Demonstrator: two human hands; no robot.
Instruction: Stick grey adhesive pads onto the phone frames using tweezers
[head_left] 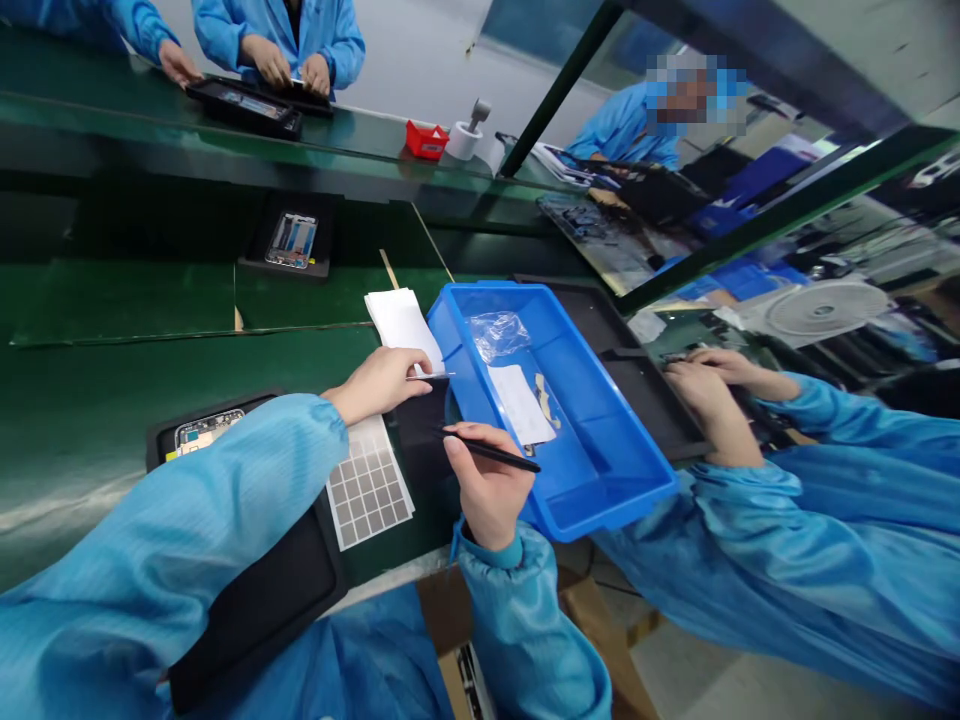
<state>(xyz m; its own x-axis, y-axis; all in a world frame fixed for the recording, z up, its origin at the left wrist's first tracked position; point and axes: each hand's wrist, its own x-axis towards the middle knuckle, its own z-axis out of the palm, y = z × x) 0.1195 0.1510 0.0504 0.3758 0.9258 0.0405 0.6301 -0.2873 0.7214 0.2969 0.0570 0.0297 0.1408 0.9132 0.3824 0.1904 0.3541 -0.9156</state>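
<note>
The person's right hand [487, 490], low at centre, is closed on a slim black pen [491, 453], held between thumb and fingers with its tip reaching over the near wall of a blue plastic bin [466, 330]. The left hand [379, 385], just left of the bin, pinches a thin silver strip [431, 376] – the grip is shut, and the strip sits at the lower corner of a stack of white paper [401, 325]. Inside the bin lie a crumpled clear plastic bag [499, 335], a white paper slip [521, 405] and some beige strips [547, 400]. At lower left, a black tray [161, 445] holds a phone frame [208, 430] partly under the left forearm, beside a grey grid sheet [367, 487] on the green workbench [112, 470]. Another black tray [289, 235] sits higher up. At right, a co-worker's hands [712, 390] work over a dark tray [637, 370] – apart from the person's own
</note>
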